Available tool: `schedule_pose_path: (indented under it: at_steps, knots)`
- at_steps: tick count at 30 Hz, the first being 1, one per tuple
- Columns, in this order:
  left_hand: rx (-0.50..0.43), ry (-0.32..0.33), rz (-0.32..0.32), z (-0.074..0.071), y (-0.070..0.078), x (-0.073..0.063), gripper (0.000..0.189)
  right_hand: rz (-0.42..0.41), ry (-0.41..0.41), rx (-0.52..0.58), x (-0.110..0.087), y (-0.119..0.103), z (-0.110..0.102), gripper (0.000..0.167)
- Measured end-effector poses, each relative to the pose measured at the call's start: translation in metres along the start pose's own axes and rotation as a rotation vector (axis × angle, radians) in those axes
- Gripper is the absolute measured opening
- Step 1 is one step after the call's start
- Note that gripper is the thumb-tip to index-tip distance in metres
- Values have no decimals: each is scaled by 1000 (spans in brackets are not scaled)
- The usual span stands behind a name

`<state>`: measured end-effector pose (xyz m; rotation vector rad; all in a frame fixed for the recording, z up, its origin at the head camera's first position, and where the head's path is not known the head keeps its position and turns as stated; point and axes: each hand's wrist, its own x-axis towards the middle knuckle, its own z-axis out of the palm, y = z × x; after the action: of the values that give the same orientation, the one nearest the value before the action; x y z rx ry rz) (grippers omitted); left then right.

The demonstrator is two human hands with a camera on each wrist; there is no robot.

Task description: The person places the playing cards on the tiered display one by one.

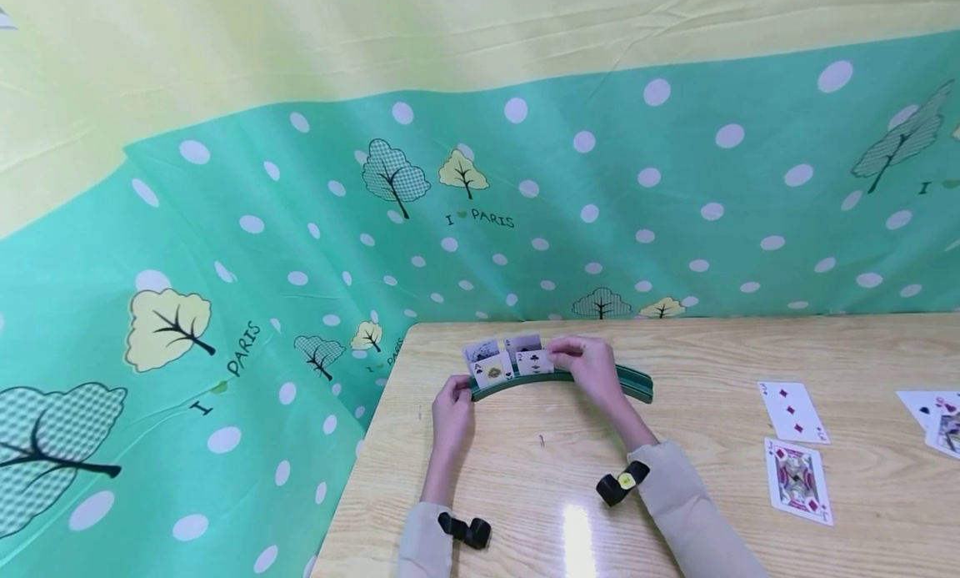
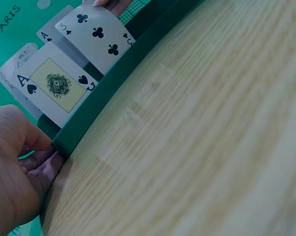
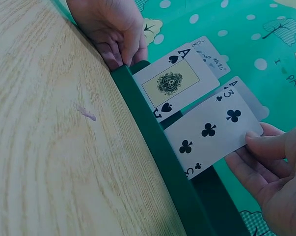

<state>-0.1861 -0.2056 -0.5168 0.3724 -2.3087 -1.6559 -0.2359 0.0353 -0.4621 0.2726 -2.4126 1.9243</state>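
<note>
A curved green card holder (image 1: pixel 637 383) stands near the back edge of the table. My left hand (image 1: pixel 453 409) pinches its left end between thumb and fingers. With thumb and fingertips my right hand (image 1: pixel 592 371) holds the three of clubs (image 3: pixel 206 130) by its upper right edge, its lower edge at the holder's front slot. Left of it the ace of spades (image 3: pixel 170 82) leans upright in the front row. Behind them stand a joker (image 2: pixel 13 73) and another ace (image 2: pixel 53 30), both partly covered.
To the right on the wooden table (image 1: pixel 525 478) lie a three of diamonds (image 1: pixel 794 412) and a diamond face card (image 1: pixel 798 481). Farther right, overlapping cards (image 1: pixel 947 436) are cut off by the view's edge. A green patterned cloth (image 1: pixel 517 178) hangs behind and left.
</note>
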Motion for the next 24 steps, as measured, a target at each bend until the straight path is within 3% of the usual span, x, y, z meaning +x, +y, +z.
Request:
schedule_pose_path:
  at_steps: [16, 24]
  knots:
    - [5, 4, -6, -1, -1, 0, 27, -77, 30, -37, 2, 5, 6, 11]
    - [-1, 0, -11, 0, 0, 1, 27, -13, -27, -55, 0, 1, -2, 29]
